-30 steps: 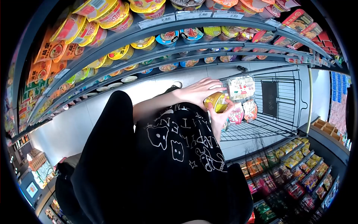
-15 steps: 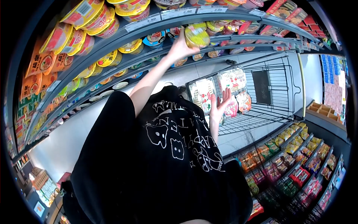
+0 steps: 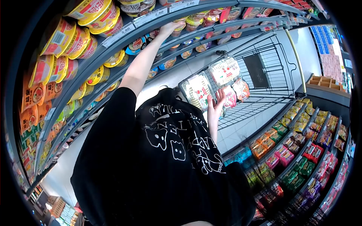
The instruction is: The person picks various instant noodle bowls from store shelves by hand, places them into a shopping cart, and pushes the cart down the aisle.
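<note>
My left hand (image 3: 168,29) reaches up to a shelf, its fingers round the side of an instant noodle bowl (image 3: 178,29). That bowl sits at the shelf front among other noodle bowls, partly covered by the hand and the shelf edge above. Lower right, my right hand (image 3: 215,107) is held up with its fingers apart and nothing in it, in front of the shopping cart (image 3: 277,81). Close by in the cart are two clear-lidded food packs (image 3: 197,90) and a pinkish-red package (image 3: 229,96); an orange-red package (image 3: 241,89) lies beside them.
Yellow noodle bowls (image 3: 60,37) are stacked on the shelves at left. A price-tag rail (image 3: 151,17) runs along the upper shelf. To the right, a lower rack (image 3: 290,150) holds bagged snacks. Tiled floor (image 3: 241,137) shows beneath the cart.
My left hand has moved up and left with the noodle bowl, from in front of the shelves to the shelf. My right hand stays raised by the cart; the whole view has shifted slightly.
</note>
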`<action>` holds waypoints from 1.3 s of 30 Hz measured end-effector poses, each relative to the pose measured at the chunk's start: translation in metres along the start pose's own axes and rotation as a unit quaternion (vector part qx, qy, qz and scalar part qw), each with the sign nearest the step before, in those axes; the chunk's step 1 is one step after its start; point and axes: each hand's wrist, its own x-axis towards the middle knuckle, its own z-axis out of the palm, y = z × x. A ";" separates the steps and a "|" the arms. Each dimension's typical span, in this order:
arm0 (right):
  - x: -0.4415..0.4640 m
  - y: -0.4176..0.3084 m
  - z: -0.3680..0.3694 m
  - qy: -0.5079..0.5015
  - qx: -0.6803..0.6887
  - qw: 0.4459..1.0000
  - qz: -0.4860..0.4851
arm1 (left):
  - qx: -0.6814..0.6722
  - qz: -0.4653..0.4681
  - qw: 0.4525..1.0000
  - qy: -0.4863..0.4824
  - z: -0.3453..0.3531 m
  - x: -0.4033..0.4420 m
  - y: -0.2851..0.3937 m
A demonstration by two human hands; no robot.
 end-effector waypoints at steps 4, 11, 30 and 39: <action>0.001 0.009 -0.002 0.003 -0.001 1.000 0.002 | 0.052 0.003 0.997 0.054 0.007 0.009 -0.015; 0.015 0.019 0.002 -0.008 -0.010 1.000 0.010 | 0.032 0.042 0.990 0.128 0.014 -0.026 0.027; 0.376 -0.080 0.071 -0.023 -0.368 0.858 -0.356 | -0.226 -0.046 0.966 0.121 0.032 -0.216 0.035; 0.456 -0.067 0.116 -0.107 -0.466 0.783 -0.397 | -0.208 -0.023 0.954 0.214 0.010 -0.246 0.059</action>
